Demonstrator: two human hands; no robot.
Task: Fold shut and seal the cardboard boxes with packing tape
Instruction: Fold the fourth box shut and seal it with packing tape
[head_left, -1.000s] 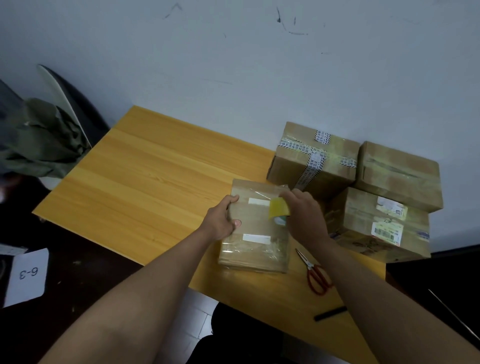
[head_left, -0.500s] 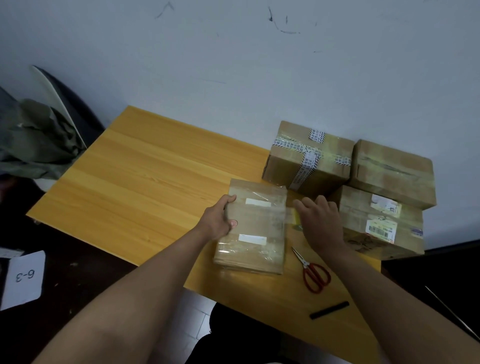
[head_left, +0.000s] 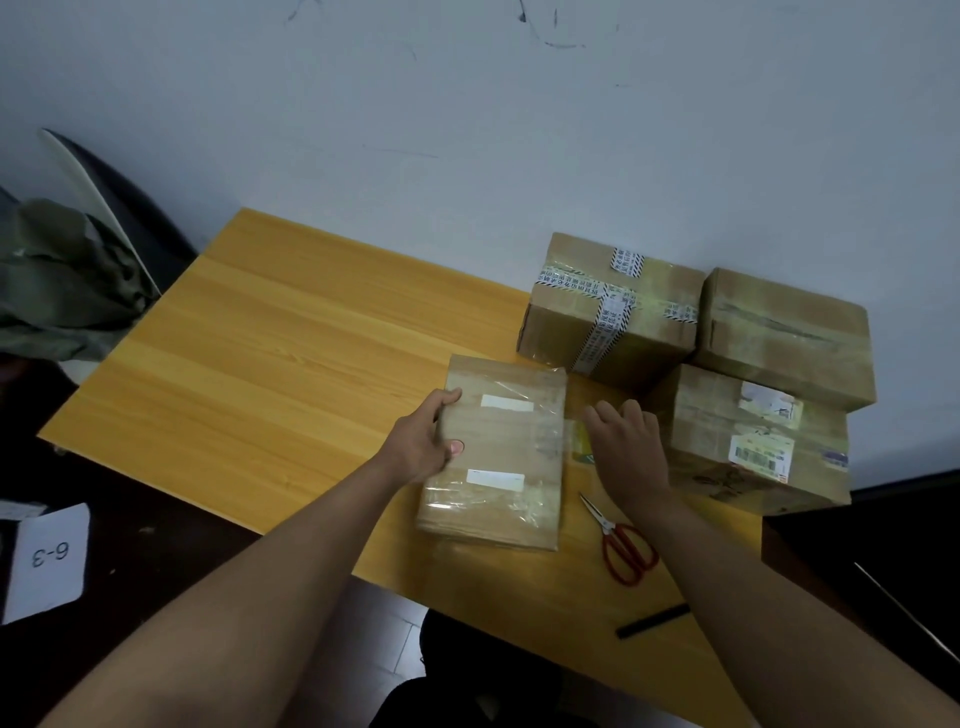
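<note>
Box (head_left: 498, 457), flat and taped shut, lay at the table's (head_left: 270, 364) near edge: my left hand (head_left: 423, 441) gripped its left side, thumb on top. My right hand (head_left: 631, 449), fingers loosely spread, covered the tape roll (head_left: 581, 441) beside it. Scissors (head_left: 621, 543) lay nearer; three boxes (head_left: 608, 306) stood behind.

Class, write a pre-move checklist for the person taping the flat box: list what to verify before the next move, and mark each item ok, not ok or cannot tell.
1. Flat brown cardboard box steadied by left hand: ok.
2. Flaps folded shut: ok.
3. Yellowish packing tape roll gripped by right hand: cannot tell, mostly hidden.
4. Tape stuck across the top: ok.
5. Red-handled scissors within reach on the yellow wooden table: ok.
</note>
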